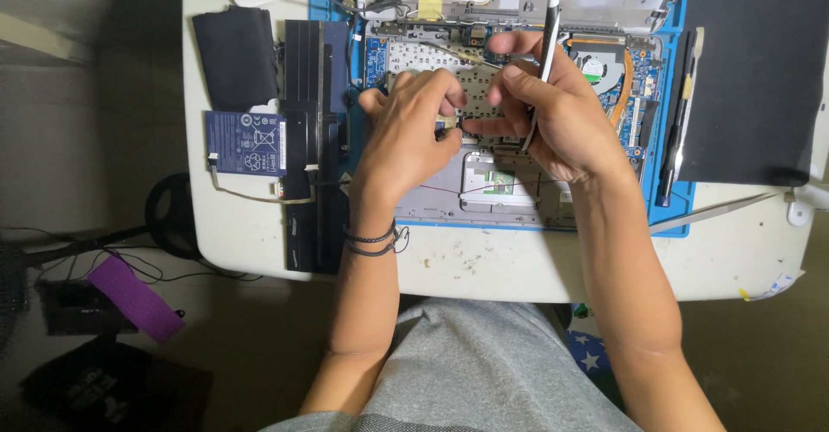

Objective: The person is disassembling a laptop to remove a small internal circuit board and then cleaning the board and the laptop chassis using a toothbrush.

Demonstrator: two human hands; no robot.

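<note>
An opened laptop base [518, 186] lies on a blue work mat [682, 199], its circuit board and fan [594, 67] exposed. My left hand [406, 134] rests over the middle of the chassis, fingertips pinching a small part or cable end. My right hand [544, 112] sits just to its right, holding a long thin white and black tool [549, 26] that points away from me, while its fingertips meet the left hand's over the same spot. What lies between the fingers is too small to tell.
A black laptop battery pack [302, 138] with a blue label [246, 142] lies left of the mat, a black pouch [235, 56] behind it. On the right are a black pad [756, 82], a black pen-like tool [673, 130] and metal tweezers [712, 212]. The white table edge [518, 289] is near my lap.
</note>
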